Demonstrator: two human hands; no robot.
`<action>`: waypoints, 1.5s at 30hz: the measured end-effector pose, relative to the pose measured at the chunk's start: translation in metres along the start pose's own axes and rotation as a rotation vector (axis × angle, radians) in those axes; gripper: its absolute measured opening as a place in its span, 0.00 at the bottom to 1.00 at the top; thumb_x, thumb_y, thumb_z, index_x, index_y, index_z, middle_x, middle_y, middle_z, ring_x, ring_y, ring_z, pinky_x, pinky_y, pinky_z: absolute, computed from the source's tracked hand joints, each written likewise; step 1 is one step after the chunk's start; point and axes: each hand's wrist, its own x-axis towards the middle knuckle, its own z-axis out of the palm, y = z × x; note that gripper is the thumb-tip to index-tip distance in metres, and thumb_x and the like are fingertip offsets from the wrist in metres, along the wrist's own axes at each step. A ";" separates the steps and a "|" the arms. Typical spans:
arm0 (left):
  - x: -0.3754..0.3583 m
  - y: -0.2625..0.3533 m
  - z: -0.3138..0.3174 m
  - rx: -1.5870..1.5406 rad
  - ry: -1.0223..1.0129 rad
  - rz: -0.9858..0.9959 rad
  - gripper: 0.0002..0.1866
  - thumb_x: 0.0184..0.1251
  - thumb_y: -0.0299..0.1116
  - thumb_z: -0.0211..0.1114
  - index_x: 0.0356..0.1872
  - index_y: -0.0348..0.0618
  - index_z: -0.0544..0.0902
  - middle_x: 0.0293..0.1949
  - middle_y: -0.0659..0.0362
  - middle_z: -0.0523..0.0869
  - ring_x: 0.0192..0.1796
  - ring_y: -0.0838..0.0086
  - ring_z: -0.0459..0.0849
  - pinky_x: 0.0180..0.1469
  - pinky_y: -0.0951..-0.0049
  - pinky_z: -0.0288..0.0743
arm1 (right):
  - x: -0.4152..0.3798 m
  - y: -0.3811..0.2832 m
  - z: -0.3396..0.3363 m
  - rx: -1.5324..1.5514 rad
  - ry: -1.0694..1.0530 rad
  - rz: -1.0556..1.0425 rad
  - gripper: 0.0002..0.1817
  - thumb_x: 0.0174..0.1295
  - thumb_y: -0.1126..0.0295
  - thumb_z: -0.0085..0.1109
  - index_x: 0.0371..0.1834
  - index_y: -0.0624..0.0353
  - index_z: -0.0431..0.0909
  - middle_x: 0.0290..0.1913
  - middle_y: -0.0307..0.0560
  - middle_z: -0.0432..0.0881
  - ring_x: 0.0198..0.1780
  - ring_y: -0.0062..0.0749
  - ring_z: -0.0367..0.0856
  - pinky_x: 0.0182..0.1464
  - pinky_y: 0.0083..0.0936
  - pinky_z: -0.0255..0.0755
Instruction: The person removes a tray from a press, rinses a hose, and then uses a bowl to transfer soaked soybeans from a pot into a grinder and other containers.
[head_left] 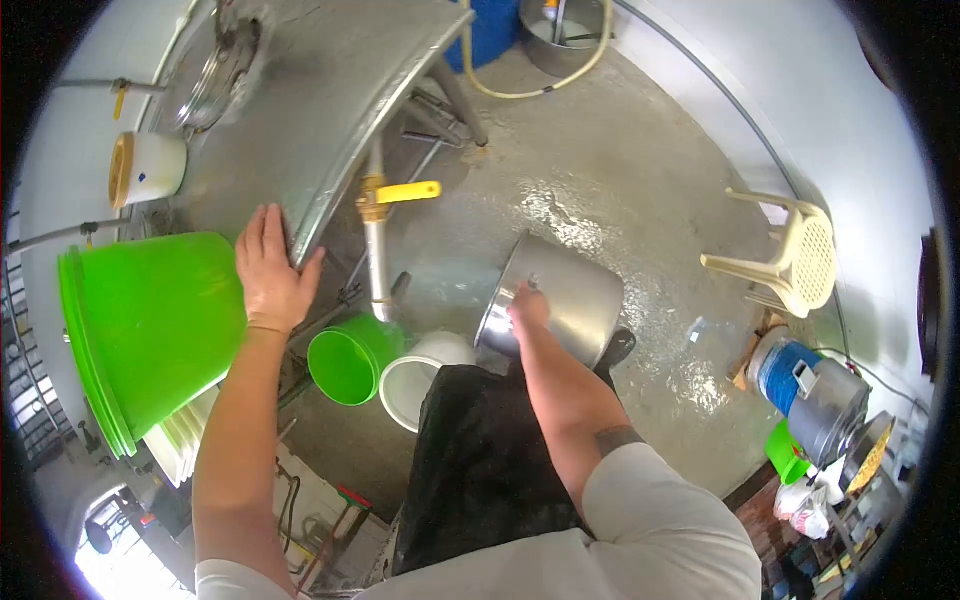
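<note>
My left hand (pixel 275 275) lies on the edge of a metal table (pixel 300 110), its fingers stretched out and the thumb apart. Right beside it is a large green tub (pixel 160 325). Low over the wet floor, my right hand (pixel 529 308) is closed at the side handle of a big metal pot (pixel 575 300). The pot is tilted, with its rim toward the left; its inside is hidden from me. Left of the pot, a white bucket (pixel 430 368) and a green bucket (pixel 350 360) stand close together below a pipe valve with a yellow lever (pixel 408 192).
A cream plastic stool (pixel 790 255) lies tipped by the right wall. Near it stands a metal container with a blue band (pixel 790 375). A hose (pixel 510 95) loops beside a grey tub (pixel 565 50) at the back. The floor (pixel 650 400) shines with water.
</note>
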 end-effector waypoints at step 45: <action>-0.164 0.217 0.024 -0.248 -1.580 -0.795 0.28 0.66 0.45 0.69 0.61 0.37 0.83 0.46 0.47 0.88 0.52 0.48 0.88 0.57 0.54 0.82 | 0.017 0.381 -0.591 -0.097 -0.186 0.201 0.23 0.76 0.51 0.46 0.56 0.56 0.83 0.45 0.58 0.90 0.44 0.55 0.88 0.51 0.49 0.78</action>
